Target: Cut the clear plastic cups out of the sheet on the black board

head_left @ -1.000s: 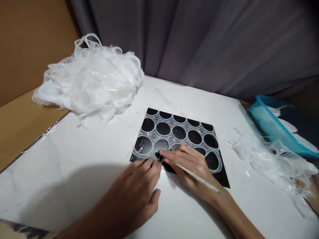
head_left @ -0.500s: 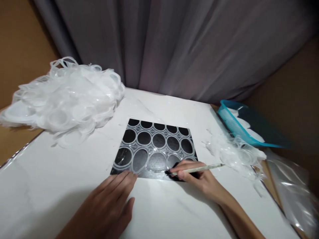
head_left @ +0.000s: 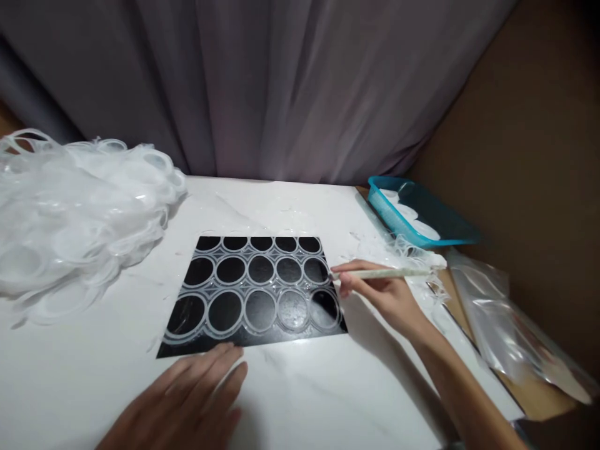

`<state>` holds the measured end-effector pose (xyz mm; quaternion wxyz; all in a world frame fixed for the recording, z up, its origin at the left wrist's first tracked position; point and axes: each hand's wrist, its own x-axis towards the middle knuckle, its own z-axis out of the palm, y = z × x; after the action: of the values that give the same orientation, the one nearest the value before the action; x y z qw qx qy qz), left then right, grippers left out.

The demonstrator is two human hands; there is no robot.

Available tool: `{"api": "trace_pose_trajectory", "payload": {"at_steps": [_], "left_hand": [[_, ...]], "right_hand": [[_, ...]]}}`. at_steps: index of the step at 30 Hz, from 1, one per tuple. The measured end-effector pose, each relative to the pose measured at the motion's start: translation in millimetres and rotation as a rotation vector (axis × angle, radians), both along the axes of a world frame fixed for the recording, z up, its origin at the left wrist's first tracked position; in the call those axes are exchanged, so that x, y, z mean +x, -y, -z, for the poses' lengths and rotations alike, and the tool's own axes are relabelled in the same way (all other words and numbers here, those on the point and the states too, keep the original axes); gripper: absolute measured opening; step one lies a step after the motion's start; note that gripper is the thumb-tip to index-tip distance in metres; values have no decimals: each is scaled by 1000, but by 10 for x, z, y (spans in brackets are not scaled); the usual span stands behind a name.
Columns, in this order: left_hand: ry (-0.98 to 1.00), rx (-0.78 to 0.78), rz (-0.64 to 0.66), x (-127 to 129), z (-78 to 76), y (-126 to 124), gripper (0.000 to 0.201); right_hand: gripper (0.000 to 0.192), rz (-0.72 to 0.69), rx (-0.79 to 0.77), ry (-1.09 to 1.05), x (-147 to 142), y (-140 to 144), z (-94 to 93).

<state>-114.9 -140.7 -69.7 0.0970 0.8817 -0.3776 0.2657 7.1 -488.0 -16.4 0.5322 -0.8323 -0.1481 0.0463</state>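
A black rectangular sheet bearing rows of translucent white rings lies flat on the white table. My left hand rests at its near edge, palm down, fingers stretched out, holding nothing. Pinched in my right hand is a slim pen-like tool with a pale, mottled handle. Its tip is at the sheet's right edge, close to the last ring of the second row from the front. I cannot tell whether the tip touches the ring.
A large heap of white film scraps with round holes is on the left. A smaller scrap pile lies behind my right hand. To the right are a blue basket holding white discs and some clear plastic bags. A grey curtain hangs behind.
The view has turned right. My right hand and tool have moved from the sheet's front row to its right edge, farther back. My left hand stays by the near edge.
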Motion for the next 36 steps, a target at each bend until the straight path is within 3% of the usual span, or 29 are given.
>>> {"api": "trace_pose_trajectory", "payload": {"at_steps": [3,5,8,13,17,23,30,36], "left_hand": [[-59,56,24,354,-193,321,26],[-97,-49,75,597,-230,588,21],[-248,-47,78,866,-131,981,22],[-195,-91,-17,949,156,1364,38],[-246,-144,-5,890,220,1387,44],[-263,-215,-13,874,175,1380,50],[-285,-168,-16,882,125,1369,50],[-326,-178,-4,902,82,1376,43]], "right_hand": [[26,43,-87,-4,141,175,24],[27,13,-40,-79,157,208,86],[24,-50,22,-121,132,189,153],[18,-82,-59,-22,165,210,177],[19,-198,-120,22,192,261,168],[20,-244,-119,81,201,253,185],[27,-325,-154,234,216,255,262],[42,-460,-378,498,118,276,296]]}}
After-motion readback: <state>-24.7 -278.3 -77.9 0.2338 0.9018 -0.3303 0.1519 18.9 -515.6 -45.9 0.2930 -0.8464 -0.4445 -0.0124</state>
